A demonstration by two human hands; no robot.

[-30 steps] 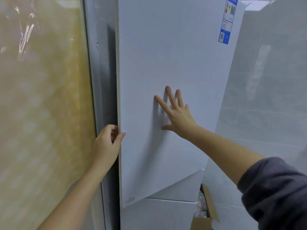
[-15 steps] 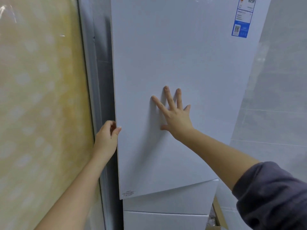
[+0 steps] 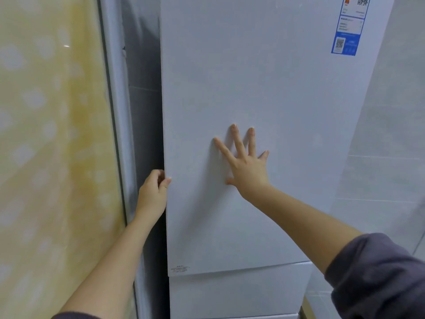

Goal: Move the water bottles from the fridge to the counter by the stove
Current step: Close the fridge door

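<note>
The white fridge door [image 3: 264,93] fills the middle of the view and sits nearly flush with the drawers below it. My right hand [image 3: 246,164] presses flat on the door with its fingers spread. My left hand [image 3: 154,192] curls its fingers round the door's left edge, thumb on the front face. No water bottles are in view; the fridge's inside is hidden behind the door.
A yellow patterned glass panel [image 3: 50,157] with a grey frame stands close on the left. A grey tiled wall [image 3: 386,157] is on the right. White lower fridge drawers [image 3: 236,293] sit under the door. A blue label [image 3: 347,40] is stuck at the door's top right.
The fridge door has swung from partly open to almost shut against the body. Both hands stayed on it, the left at the edge, the right pressing flat.
</note>
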